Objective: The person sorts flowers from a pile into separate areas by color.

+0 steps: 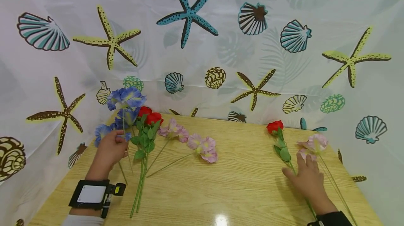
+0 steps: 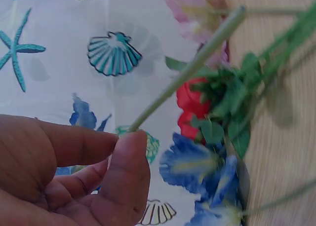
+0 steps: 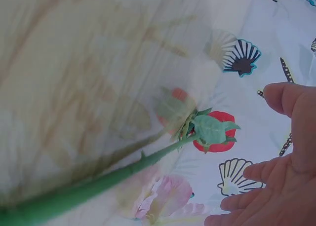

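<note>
Left hand [image 1: 113, 148] pinches blue flower [image 1: 130, 97] by stem [image 2: 190, 72]; best steer clear of roses [image 1: 154, 118]. Right hand [image 1: 307, 180] empty, fingers spread.

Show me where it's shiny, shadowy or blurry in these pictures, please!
Head view: a bright white glare spot low on the table, and a soft shadow beside the right hand. Left wrist view: green stems at the upper right look blurry. Right wrist view: hazy overall, the red rose has a faint mirror-like double, and its green stem blurs toward the lower left.
</note>
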`<state>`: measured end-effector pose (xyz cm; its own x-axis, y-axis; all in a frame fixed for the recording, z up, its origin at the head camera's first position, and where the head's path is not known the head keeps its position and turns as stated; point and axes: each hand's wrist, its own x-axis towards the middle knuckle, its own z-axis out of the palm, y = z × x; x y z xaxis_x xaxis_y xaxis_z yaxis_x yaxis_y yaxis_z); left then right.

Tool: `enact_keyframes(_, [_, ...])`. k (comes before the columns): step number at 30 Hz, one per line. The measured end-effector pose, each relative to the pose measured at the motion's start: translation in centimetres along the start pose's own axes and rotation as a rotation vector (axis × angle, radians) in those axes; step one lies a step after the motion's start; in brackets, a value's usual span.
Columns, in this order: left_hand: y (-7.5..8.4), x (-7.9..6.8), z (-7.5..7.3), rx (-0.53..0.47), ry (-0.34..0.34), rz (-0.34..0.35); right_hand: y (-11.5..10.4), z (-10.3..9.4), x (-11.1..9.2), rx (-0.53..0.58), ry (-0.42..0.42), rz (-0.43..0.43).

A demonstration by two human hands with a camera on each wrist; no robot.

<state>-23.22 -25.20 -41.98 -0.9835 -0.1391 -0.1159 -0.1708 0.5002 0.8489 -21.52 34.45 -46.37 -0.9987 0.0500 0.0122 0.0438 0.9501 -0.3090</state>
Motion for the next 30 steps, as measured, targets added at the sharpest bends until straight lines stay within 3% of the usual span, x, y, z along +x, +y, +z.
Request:
enact_keyframes(3, [0.5, -0.4, 0.4, -0.121, -0.057, -0.003, -0.8, 0.4, -0.2, 0.047, 0.030, -0.016])
enact_keyframes(7, [0.9, -0.6, 1.5, -0.202, -0.100, 0.013, -2.0, 0.9, -0.1, 0.103, 0.054, -0.031])
enact_keyframes(16, [1.9, -0.9, 6.3, -0.427, -0.136, 0.028, -5.9, 2.2, -0.3, 0.267, 0.086, -0.077])
enact_keyframes(22, [2.9, -1.3, 8.5, -0.508, -0.142, 0.026, -9.0, 3.3, -0.9, 0.382, 0.107, -0.131])
enact_keyframes(30, [4.1, -2.1, 10.8, -0.580, -0.207, 0.054, -13.9, 4.4, -2.2, 0.565, 0.105, -0.106])
